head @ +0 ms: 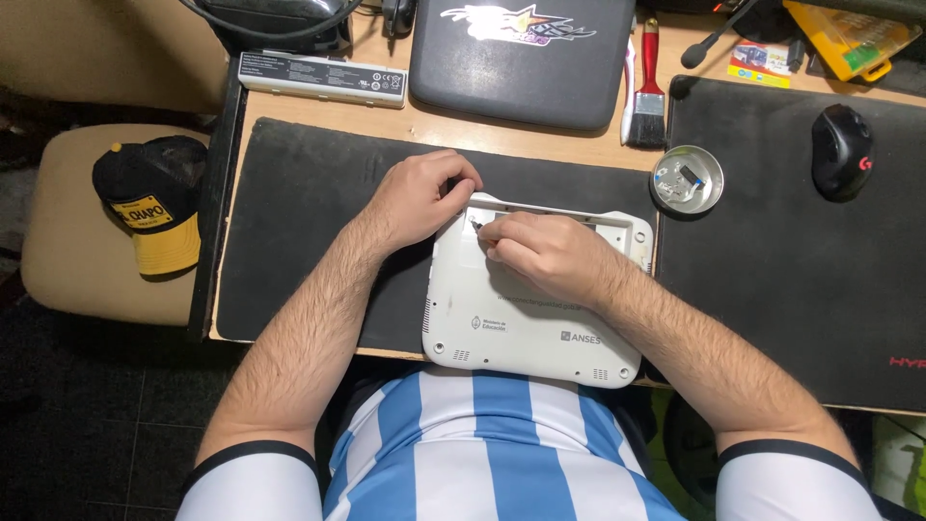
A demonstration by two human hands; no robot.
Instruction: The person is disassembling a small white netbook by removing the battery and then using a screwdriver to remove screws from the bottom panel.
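Hands (482,227) curled (fingertips down) on netbook (531,333).

Both your hands low and close, forearms converging.
Your left hand (420,198) is curled, knuckles up; your right hand (540,256) sits just beside it, fingers bent inward, pinched together.

The small white laptop (526,328) lies upside down, flat on the black mat (299,212), at the front edge of the desk (540,140). Its battery slot (564,214) is open.
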